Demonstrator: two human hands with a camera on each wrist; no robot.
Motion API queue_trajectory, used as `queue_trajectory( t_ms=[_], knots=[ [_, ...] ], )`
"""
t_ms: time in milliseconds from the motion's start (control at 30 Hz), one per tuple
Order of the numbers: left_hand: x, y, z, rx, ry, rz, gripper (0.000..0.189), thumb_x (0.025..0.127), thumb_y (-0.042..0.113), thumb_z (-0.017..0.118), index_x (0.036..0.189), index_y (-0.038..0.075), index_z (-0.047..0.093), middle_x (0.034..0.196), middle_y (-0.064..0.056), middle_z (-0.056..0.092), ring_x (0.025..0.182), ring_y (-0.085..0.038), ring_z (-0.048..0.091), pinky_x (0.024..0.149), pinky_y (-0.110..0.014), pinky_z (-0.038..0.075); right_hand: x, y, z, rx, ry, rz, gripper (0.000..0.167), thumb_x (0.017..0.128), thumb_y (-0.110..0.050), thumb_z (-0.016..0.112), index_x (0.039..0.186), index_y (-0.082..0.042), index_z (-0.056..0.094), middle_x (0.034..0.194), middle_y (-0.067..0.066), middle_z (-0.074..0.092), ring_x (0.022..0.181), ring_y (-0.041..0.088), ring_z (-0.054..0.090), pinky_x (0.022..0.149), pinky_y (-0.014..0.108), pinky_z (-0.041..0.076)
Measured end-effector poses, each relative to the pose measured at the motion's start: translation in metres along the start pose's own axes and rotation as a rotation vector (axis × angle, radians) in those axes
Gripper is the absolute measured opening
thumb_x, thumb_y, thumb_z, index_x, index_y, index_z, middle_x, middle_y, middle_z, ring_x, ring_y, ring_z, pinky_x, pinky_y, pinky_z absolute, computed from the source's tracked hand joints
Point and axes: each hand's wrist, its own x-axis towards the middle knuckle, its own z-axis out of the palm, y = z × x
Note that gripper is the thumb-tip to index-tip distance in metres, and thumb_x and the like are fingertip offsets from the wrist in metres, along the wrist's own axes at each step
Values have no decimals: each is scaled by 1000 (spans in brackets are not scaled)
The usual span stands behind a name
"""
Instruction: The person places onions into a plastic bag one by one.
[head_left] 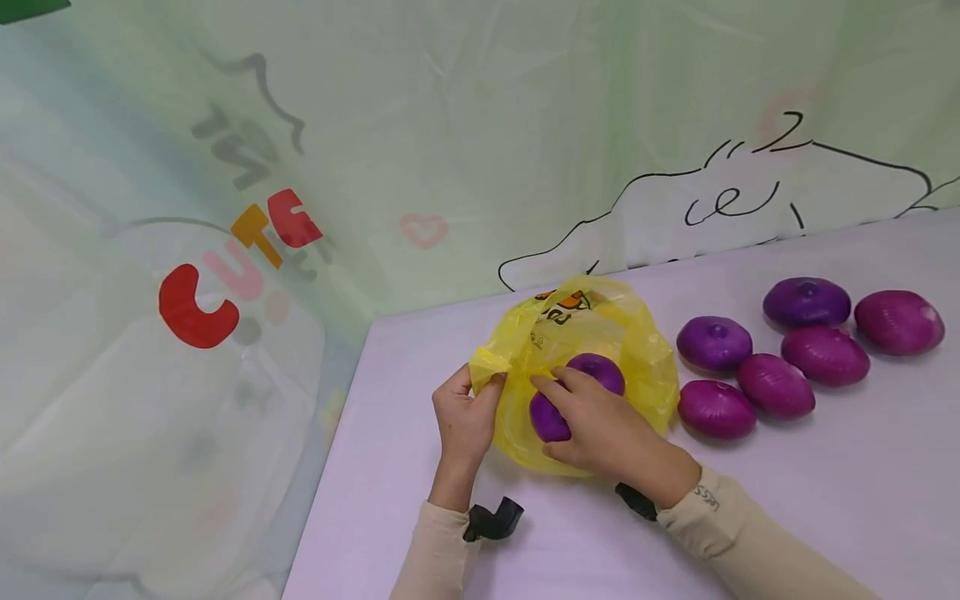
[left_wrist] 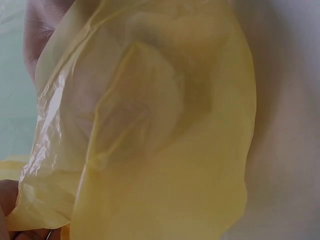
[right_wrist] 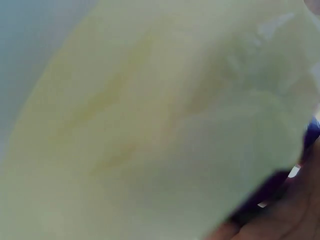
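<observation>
A yellow plastic bag lies with its mouth spread on the table. At its left edge my left hand pinches the rim between thumb and fingers. Over the mouth, my right hand grips a glossy purple rounded object, fingers on its far side and thumb on its near side. Another purple rounded object shows beside those fingers, within the bag's outline. Yellow film fills most of the left wrist view. In the right wrist view, pale film covers most, with dark purple by the fingers.
Several glossy rounded objects sit right of the bag, some dark purple, others magenta. They rest on a pale lilac table. A printed curtain hangs behind the table and to its left.
</observation>
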Motion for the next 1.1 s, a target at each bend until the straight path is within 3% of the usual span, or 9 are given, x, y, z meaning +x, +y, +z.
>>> queue_trajectory(
  t_ms=[533,767,933,1100],
  knots=[
    [0,-1,-1,8,-6,-7,15,94,10,74,104,1,80,100,-10,80,80,-30,76,69,-29,63,-2,-2,2,14,1,-7,76,77,-27,92,141,-1,60,140,26,56,125,42,60,102,56,53],
    [0,-2,-3,27,-5,8,14,95,11,75,103,1,80,100,-9,80,82,-24,74,71,-29,63,-3,-1,-2,31,-20,39,74,83,-33,88,145,-5,58,147,24,54,131,42,57,103,58,52],
    [-1,-2,-7,38,27,21,12,94,9,75,101,1,81,98,-8,80,79,-22,74,71,-28,62,-2,-3,-12,68,-11,56,70,88,-35,82,148,-9,57,149,23,53,133,42,55,101,61,52],
    [-2,-1,-3,20,12,15,12,94,8,75,102,1,81,99,-8,80,80,-18,73,72,-28,62,-8,4,-30,95,17,102,69,90,-34,80,149,-8,55,150,24,52,133,43,55,102,61,51]
  ],
)
